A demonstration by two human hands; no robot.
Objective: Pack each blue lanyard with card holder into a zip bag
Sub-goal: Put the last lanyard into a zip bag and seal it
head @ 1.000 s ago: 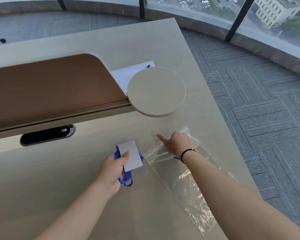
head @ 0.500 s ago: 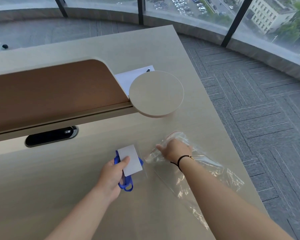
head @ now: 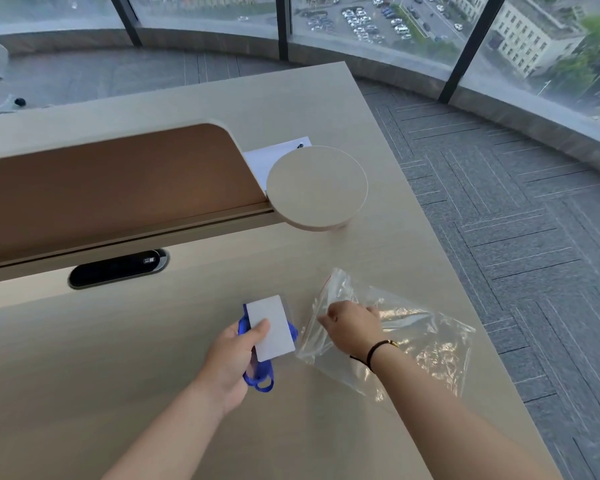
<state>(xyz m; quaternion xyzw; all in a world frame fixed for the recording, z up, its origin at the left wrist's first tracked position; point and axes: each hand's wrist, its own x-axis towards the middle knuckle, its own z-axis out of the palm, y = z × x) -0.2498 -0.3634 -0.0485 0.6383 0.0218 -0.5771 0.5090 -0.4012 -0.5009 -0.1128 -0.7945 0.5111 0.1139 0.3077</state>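
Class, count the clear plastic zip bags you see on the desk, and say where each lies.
1. The clear plastic zip bag lies on the pale wooden desk, gripped by the right hand. None other shows.

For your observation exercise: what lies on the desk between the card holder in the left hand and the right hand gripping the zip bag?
In the head view, only the zip bag's near edge and bare desk lie between the card holder and right hand.

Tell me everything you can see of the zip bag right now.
The zip bag is clear, crinkled, glossy plastic with a thin red line along its mouth edge. It lies slanted on the pale wood desk, mouth toward the far left, its body trailing toward the desk's right edge. The right hand grips it near the mouth, bunching and lifting that end. Nothing shows inside it; the card holder sits just left, outside.
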